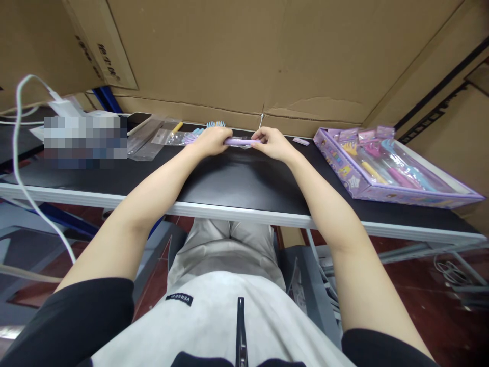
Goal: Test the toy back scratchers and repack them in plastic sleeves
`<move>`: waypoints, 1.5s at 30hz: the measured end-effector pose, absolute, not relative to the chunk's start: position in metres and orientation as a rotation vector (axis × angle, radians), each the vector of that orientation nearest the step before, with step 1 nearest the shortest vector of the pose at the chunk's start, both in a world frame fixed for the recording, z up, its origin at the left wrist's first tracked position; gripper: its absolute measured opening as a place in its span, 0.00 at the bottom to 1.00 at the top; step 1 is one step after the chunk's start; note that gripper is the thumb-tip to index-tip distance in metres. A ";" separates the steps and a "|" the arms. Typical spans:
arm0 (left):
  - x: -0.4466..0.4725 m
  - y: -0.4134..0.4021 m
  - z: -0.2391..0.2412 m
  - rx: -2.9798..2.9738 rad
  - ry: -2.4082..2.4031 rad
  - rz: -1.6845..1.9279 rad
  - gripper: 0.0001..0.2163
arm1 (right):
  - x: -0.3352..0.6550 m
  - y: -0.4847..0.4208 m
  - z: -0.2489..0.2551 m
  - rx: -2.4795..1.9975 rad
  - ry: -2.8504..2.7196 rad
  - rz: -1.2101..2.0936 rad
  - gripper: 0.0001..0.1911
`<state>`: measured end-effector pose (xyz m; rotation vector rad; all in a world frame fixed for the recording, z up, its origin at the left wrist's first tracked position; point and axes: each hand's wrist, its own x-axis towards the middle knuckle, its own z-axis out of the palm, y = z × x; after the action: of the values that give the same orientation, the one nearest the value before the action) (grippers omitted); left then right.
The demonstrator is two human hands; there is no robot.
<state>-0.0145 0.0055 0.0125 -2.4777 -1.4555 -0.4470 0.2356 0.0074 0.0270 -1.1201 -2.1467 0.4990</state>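
Across the far part of the black table (244, 178), a purple back scratcher (241, 142) lies between my two hands, its clawed end showing to the left. My left hand (213, 140) is closed around it near the claw. With its fingertips, my right hand (270, 143) pinches the handle's other end. Clear plastic is by the handle; whether it wraps it I cannot tell. Just behind my left hand is a light blue claw (216, 124). Left of it a clear bag (162, 136) and a yellow handle (178, 127) lie close by.
A purple display box (344, 171) at the right holds several bagged back scratchers in yellow, pink and blue. Clear plastic sleeves (147, 148) lie at the left, beside a blurred-out item and a white cable (17, 132). A small purple strip (301, 141) lies right of my hand. Cardboard (237, 56) walls the back.
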 end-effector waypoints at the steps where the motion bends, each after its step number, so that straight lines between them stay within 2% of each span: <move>1: -0.018 0.007 0.013 -2.468 -1.468 -0.451 0.14 | 0.239 0.009 0.028 -1.131 -2.135 0.514 0.14; 5: -0.022 0.009 0.012 -2.456 -1.485 -0.464 0.14 | 0.246 0.011 0.029 -1.168 -2.097 0.578 0.12; 12: -0.008 0.005 0.012 -2.534 -1.374 -0.518 0.14 | 0.227 -0.002 0.030 -1.143 -2.174 0.479 0.19; 21: -0.004 0.010 0.010 -2.551 -1.209 -0.541 0.13 | 0.228 -0.009 0.035 -1.068 -2.276 0.490 0.23; 30: 0.008 0.011 0.003 -2.545 -0.962 -0.687 0.17 | 0.209 -0.059 0.050 -1.031 -2.549 0.083 0.09; 37: 0.017 0.009 -0.006 -2.644 -0.956 -0.482 0.13 | 0.197 -0.070 0.049 -1.101 -2.704 -0.140 0.12; 45: 0.014 0.003 -0.003 -2.769 -1.047 -0.482 0.14 | 0.198 -0.068 0.047 -1.205 -2.734 -0.222 0.10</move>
<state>0.0145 0.0027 -0.0026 -2.7689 -1.0467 -0.4824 0.1983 -0.0680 0.0470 -1.2048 -2.7345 -0.2217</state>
